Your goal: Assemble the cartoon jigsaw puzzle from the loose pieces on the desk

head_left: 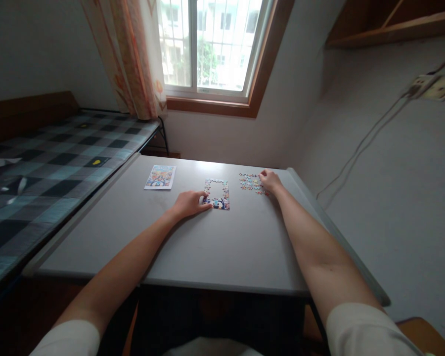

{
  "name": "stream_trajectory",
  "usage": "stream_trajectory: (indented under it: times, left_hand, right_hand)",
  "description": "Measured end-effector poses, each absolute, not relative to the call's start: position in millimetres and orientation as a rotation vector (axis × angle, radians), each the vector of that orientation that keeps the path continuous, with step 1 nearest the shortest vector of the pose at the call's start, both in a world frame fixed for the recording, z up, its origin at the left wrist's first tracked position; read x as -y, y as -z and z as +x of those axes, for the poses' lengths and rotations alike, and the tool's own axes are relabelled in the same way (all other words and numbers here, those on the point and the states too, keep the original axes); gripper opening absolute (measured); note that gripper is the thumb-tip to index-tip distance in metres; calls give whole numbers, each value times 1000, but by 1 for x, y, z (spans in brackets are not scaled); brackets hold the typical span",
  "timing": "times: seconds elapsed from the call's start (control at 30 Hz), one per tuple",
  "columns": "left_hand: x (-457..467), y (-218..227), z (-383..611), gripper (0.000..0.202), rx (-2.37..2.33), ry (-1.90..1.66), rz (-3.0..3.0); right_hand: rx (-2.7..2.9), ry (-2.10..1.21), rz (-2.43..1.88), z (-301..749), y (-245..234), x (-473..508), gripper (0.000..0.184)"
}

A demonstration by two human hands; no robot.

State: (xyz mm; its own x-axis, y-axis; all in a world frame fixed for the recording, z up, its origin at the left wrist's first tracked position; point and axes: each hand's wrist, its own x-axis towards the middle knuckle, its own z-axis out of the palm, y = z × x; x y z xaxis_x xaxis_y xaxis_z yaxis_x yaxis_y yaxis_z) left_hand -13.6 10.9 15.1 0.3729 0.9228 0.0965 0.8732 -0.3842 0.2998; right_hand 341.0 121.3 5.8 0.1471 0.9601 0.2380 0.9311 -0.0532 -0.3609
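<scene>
A partly assembled jigsaw puzzle (pixel 222 203) lies flat on the grey table, its picture border joined around a bare middle. My left hand (pixel 190 203) rests at the puzzle's left edge, thumb and forefinger apart and touching its side. To the right, several loose puzzle pieces (pixel 249 182) are spread in rough rows. Over their right end, my right hand (pixel 270 181) has its fingertips pinched together at the pieces; whatever is between them is too small to make out. A printed reference picture (pixel 160 177) with cartoon figures lies at the table's far left.
The grey table (pixel 222 257) has a raised rim on its right side, close to the wall. A bed with a checked cover (pixel 70 153) stands along the left. Beyond the table are a window (pixel 215 49) and a curtain (pixel 128 59). A cable (pixel 359 143) hangs from a wall socket.
</scene>
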Motion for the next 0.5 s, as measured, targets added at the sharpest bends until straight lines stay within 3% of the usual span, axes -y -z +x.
stream_trajectory:
  times: [0.5]
  left_hand:
    - [-11,-16,-13,55,-1608,-370,2421]
  right_hand:
    - [1693,-192,-1891,332,-10,-115,19]
